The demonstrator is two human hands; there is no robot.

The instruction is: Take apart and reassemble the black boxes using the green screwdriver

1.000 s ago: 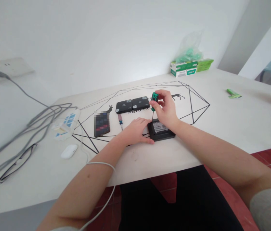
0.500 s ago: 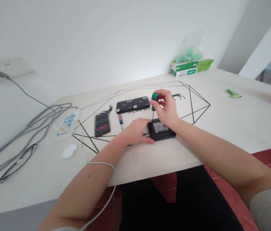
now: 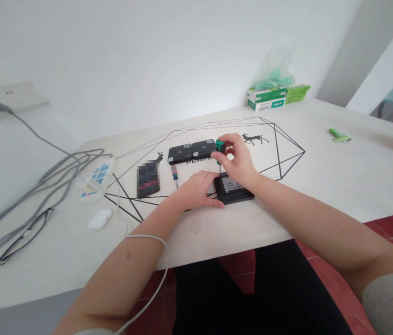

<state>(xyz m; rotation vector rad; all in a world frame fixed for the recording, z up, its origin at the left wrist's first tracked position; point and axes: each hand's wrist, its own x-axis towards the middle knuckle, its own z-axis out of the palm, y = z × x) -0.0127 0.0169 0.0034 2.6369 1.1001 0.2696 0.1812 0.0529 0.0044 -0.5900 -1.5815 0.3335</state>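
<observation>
A flat black electronics box (image 3: 238, 197) with a whitish printed label on top lies near the table's front edge. My left hand (image 3: 200, 190) grips its left side, the thumb at the front corner and the fingers at the back corner. In my right hand (image 3: 240, 162) is a screwdriver (image 3: 220, 145) with a green and black handle, closed between thumb and fingers. It stands nearly upright, its shaft pointing down at the box's back left corner; the tip is too small to make out.
Two similar black boxes (image 3: 180, 154) lie side by side behind. A second screwdriver (image 3: 174, 173), a blurred-out phone-like object (image 3: 148, 179), a white earbud case (image 3: 100, 219), a clear parts case (image 3: 103, 176), glasses (image 3: 25, 237) and grey cables (image 3: 53, 174) are to the left. Green-white cartons (image 3: 266, 96) stand at the back.
My right hand and the screwdriver have shifted slightly left and down, and the screwdriver is more upright. My left hand and the box stay about where they were.
</observation>
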